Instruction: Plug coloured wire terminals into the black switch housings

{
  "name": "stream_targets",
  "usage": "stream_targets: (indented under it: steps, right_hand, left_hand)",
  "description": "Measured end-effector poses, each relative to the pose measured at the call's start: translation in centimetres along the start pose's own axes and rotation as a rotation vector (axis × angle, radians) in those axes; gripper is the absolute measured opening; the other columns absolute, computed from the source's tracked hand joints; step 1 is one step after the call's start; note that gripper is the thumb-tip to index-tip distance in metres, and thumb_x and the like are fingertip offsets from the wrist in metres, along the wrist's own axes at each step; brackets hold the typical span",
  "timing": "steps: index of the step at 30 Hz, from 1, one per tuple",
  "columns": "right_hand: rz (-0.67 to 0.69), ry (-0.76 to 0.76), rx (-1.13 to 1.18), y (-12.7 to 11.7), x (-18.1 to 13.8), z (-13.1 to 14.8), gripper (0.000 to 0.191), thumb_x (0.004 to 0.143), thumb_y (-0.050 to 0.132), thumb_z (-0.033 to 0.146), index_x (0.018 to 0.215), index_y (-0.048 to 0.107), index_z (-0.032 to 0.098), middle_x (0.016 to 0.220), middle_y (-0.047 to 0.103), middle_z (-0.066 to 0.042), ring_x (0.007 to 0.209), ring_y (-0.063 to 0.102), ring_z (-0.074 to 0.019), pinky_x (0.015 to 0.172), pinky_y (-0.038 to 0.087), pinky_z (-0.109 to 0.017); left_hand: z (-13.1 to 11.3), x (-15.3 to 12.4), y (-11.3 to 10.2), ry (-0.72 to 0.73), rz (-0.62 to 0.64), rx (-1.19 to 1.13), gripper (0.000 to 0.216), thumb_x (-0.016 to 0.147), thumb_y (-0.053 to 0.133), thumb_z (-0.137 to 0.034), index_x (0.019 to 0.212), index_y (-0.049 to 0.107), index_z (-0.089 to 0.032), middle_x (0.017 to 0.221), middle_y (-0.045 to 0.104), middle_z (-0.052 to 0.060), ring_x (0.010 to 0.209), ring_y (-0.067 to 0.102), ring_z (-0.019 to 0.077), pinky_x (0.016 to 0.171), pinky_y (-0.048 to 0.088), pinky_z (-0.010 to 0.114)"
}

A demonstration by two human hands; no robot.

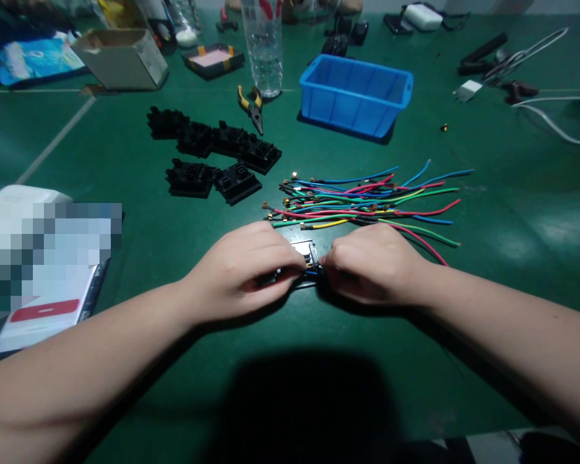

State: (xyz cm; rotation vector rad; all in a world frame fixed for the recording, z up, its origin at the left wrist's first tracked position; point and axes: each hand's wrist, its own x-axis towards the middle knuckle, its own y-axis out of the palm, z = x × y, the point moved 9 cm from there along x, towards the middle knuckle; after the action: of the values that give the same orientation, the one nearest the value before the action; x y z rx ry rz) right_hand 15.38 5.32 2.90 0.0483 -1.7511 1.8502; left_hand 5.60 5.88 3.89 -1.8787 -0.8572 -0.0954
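Observation:
Between my hands, low over the green table, is a small black plastic part point(310, 250) with a bright face and a gold contact. My left hand point(249, 264) is closed on its left side, thumb and fingers pinching it. On the other side, my right hand point(372, 264) is closed, its fingertips against the part's right edge near a bit of blue wire; what exactly they pinch is hidden. Just beyond lies a loose bundle of coloured wires point(348, 212) with gold terminals. Several similar black plastic parts point(191, 177) sit at the upper left of the wires.
A blue bin point(352, 103), yellow-handled pliers point(252, 108) and a clear bottle point(265, 58) stand farther back. At left are a phone point(58, 277) and a white object point(9, 225). A cardboard box point(120, 61) is at the back left, white cables point(536, 71) at the right.

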Motion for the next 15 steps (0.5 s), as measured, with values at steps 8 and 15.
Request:
stream_targets:
  steps: [8,15]
  right_hand:
    - [0.002,0.004,0.008,0.05,0.06,0.05,0.012,0.087,0.051,0.017,0.08,0.061,0.016,0.061,0.056,0.003,0.052,0.045,-0.0131,0.051,0.027,-0.029]
    - [0.022,0.03,0.032,0.32,-0.01,-0.1,0.015,0.089,0.049,0.02,0.079,0.06,0.016,0.063,0.061,0.0,0.052,0.049,-0.0138,0.051,0.029,-0.029]
  left_hand:
    - [-0.15,-0.17,0.09,0.022,0.015,0.023,0.011,0.087,0.06,-0.011,0.096,0.066,-0.013,0.085,0.07,0.007,0.078,0.063,0.0157,0.073,0.046,0.028]
    - [0.0,-0.18,0.17,0.03,0.025,0.06,0.012,0.089,0.058,-0.014,0.097,0.067,-0.013,0.088,0.072,0.008,0.079,0.064,0.016,0.073,0.047,0.028]
